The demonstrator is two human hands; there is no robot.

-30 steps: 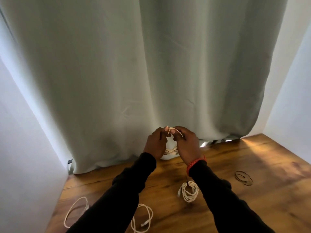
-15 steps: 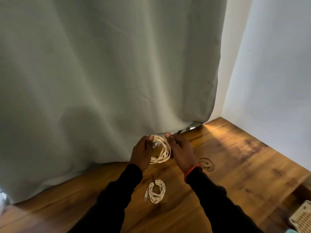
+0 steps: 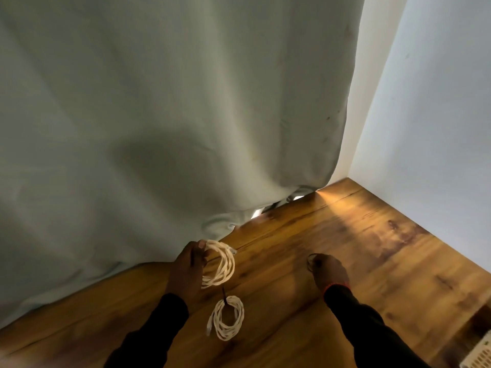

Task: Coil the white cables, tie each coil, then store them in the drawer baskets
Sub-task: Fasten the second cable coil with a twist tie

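My left hand (image 3: pixel 187 269) holds a coil of white cable (image 3: pixel 221 264) just above the wooden tabletop, fingers and thumb pinching its upper left side. A second white coil (image 3: pixel 228 317), bound with a dark tie, lies flat on the wood below it. My right hand (image 3: pixel 328 269) has reached to the right and its fingertips are on a thin dark tie loop (image 3: pixel 310 260) lying on the table; whether the loop is lifted I cannot tell.
A grey-green curtain (image 3: pixel 159 115) hangs along the back edge of the wooden table (image 3: pixel 385 261). White walls close the right side. The corner of a white perforated basket (image 3: pixel 478 354) shows at the bottom right.
My right hand let go of the coil and moved right to the dark tie loop. The left hand keeps the coil alone. The view has swung to the right.
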